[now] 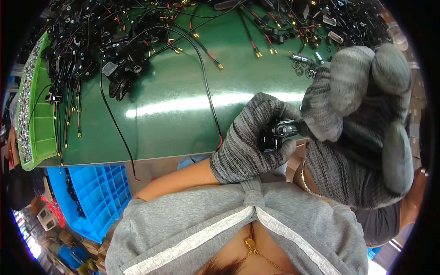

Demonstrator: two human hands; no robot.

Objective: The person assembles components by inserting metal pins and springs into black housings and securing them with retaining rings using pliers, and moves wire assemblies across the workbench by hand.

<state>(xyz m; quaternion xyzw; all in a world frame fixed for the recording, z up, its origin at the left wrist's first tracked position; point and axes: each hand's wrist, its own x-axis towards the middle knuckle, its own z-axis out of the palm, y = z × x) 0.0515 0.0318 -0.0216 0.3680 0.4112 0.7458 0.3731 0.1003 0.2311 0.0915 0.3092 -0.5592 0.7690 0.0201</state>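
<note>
My left hand (250, 140), in a grey striped knit glove, is closed around a small black part (271, 138) with a shiny metal clamp-like piece (286, 129) facing up. Its thumb and fingertips wrap the part, so much of it is hidden. Close to the camera is my right hand (362, 114), gloved alike, its dark palm turned up. Its fingers are curled and spaced apart, and nothing shows in the palm. Its leftmost fingers reach the left hand's fingertips beside the metal piece. Near my left wrist, the red end of a black cable (206, 85) lies at the table edge.
On the green table (174, 133), a heap of black parts and cables (78, 50) spreads along the far side. Small metal cylinders and rings (305, 64) lie beyond my right hand. A green bin (43, 123) of small metal pieces stands left, above a blue crate (98, 197).
</note>
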